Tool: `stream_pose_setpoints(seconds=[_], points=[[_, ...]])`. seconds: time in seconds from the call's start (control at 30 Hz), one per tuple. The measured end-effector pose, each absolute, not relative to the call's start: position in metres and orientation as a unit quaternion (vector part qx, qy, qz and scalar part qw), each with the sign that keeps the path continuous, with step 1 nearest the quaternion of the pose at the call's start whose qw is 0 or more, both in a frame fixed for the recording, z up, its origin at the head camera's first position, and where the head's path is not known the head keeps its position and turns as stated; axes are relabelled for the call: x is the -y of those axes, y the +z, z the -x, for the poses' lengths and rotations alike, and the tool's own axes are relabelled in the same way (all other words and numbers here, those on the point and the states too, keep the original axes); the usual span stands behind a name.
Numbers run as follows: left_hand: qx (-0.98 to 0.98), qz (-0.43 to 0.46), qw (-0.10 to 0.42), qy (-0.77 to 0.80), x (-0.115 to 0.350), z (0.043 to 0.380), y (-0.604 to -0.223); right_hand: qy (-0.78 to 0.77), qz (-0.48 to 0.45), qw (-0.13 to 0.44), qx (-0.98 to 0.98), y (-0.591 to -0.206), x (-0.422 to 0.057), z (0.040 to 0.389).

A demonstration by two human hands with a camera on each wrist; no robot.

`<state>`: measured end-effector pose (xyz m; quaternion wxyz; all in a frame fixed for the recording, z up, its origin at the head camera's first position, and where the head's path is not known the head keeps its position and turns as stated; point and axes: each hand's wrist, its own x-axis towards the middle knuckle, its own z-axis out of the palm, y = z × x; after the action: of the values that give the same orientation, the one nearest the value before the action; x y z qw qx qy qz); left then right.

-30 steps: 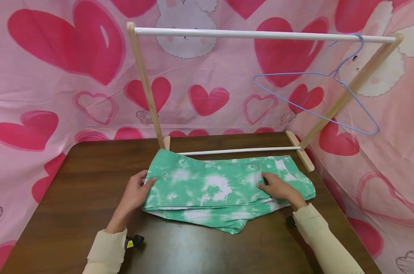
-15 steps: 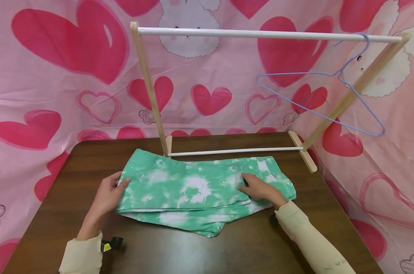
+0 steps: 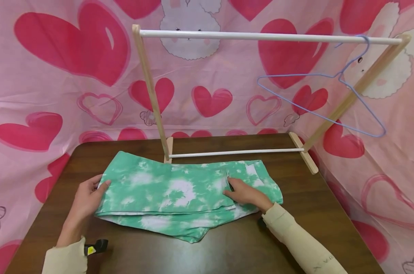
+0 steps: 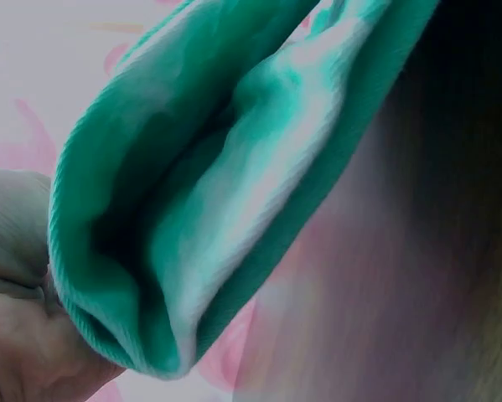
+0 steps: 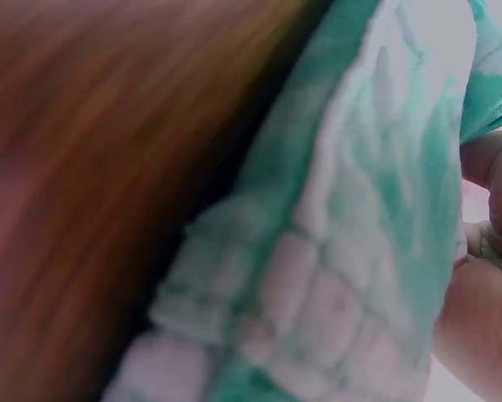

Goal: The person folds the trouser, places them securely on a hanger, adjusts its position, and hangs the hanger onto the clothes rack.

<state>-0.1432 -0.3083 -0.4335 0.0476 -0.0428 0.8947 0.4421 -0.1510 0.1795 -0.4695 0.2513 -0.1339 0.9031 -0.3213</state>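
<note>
A green and white tie-dyed garment (image 3: 165, 190) lies folded across the table, its layers stacked and a pointed corner hanging toward the near side. My left hand (image 3: 87, 198) pinches its left edge, thumb on top and fingers beneath. In the left wrist view the folded layers of the garment (image 4: 192, 184) gape open beside the hand (image 4: 33, 327). My right hand (image 3: 244, 192) grips the end of the top fold, right of the middle. The right wrist view has a gathered, ribbed edge of the garment (image 5: 318, 293) near the right fingers (image 5: 485, 318).
Behind the garment stands a wooden rack with a white top rail (image 3: 261, 37) and a low white bar (image 3: 234, 153). A blue wire hanger (image 3: 316, 114) hangs at the rail's right end. The brown table (image 3: 152, 251) meets pink heart-printed cloth (image 3: 107, 87) behind.
Both hands have slid the garment to the left along the table, still holding it. It lies farther from the rack's right foot now. The hanger stays on the rail.
</note>
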Motion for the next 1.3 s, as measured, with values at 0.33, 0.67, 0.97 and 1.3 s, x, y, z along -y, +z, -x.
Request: stream_pose_setpoints(seconds=[0.33,0.67,0.97,1.3], points=[[-0.93,0.041,0.048,0.362,0.313,0.138,-0.451,-0.318,0.121,0.244,-0.908,-0.469,-0.169,0.147],[-0.944,-0.091,0.035,0.314,0.298,0.138,-0.464,-0.316,0.117,0.249,-0.908,-0.466,-0.167,0.148],[-0.958,-0.155,0.054,0.233,0.288,0.137,-0.472,-0.328,0.129,0.241,-0.904,-0.465,-0.173,0.15],[-0.956,-0.153,0.059,0.243,0.283,0.133,-0.473,-0.372,0.195,0.191,-0.887,-0.447,-0.187,0.157]])
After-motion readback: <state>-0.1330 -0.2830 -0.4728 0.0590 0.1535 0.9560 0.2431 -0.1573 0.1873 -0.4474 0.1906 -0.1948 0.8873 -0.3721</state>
